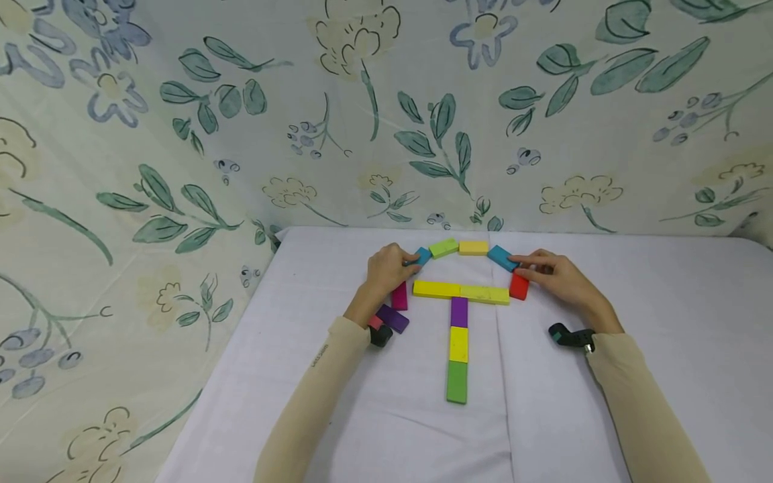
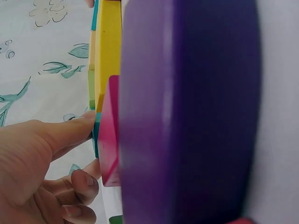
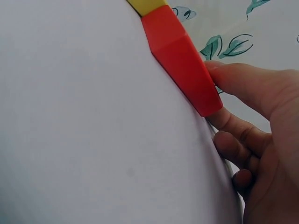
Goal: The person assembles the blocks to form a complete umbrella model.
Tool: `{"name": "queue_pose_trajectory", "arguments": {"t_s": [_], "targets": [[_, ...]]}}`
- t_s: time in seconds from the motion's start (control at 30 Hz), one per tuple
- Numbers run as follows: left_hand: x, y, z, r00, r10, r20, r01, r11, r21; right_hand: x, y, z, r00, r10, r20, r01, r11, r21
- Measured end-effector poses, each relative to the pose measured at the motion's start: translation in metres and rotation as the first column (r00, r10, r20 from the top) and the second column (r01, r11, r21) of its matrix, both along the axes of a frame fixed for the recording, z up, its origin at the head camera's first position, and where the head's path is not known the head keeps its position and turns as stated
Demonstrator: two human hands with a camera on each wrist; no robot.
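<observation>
Green block [image 1: 457, 382] nearest at the foot of the T stem, left hand [image 1: 388, 268] fingers curled onto the left teal block [image 1: 422, 255] of the arch, right hand [image 1: 552, 274] pinching the right teal block [image 1: 502, 257], touching the red block [image 1: 519, 286], white table [image 1: 664, 322]

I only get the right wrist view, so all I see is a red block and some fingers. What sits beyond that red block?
Observer: From the head view, the red block ends an arch of blocks; a blue block comes next, and the right hand touches both.
Operator: And the other hand?
Observer: The left hand holds the teal block at the arch's opposite end.
Operator: Anything under the arch?
Observer: A T shape: a yellow bar across the top, with a purple block, a yellow block and a green block forming the stem.
</observation>
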State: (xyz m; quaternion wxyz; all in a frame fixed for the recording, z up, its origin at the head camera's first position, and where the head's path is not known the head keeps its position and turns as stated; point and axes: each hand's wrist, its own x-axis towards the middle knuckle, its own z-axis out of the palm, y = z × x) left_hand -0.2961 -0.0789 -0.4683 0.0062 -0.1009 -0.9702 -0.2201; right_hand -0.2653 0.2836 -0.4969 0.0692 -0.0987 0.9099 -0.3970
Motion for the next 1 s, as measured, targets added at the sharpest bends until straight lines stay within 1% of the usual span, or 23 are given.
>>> {"name": "queue_pose_trajectory", "arguments": {"t_s": [0.33,0.47,0.63,0.73,0.9,1.0], "targets": [[0.000,-0.003,-0.001,1.000,-0.010,0.020,0.009,0.999,0.049,-0.001,0.000,-0.001,1.000,0.005,-0.008,-0.004,1.000,0.014],[-0.001,-0.003,-0.003,1.000,-0.006,0.028,0.004,0.999,0.051,0.000,0.000,-0.002,1.000,0.004,-0.014,-0.004,1.000,0.011],[-0.004,-0.005,-0.004,0.999,-0.005,0.050,0.002,0.998,0.067,0.001,0.001,-0.003,1.000,0.011,-0.020,-0.011,1.000,0.001],[-0.006,-0.007,-0.005,0.997,-0.013,0.075,0.007,0.996,0.084,0.002,0.001,-0.002,1.000,0.011,-0.022,-0.011,1.000,0.002],[-0.008,-0.011,-0.006,0.994,-0.027,0.102,0.019,0.996,0.085,0.003,0.001,-0.002,1.000,0.012,-0.025,-0.012,1.000,0.003],[-0.010,-0.014,-0.007,0.994,-0.037,0.106,0.028,0.996,0.087,0.003,0.001,-0.003,1.000,0.013,-0.025,-0.013,1.000,0.001]]}}
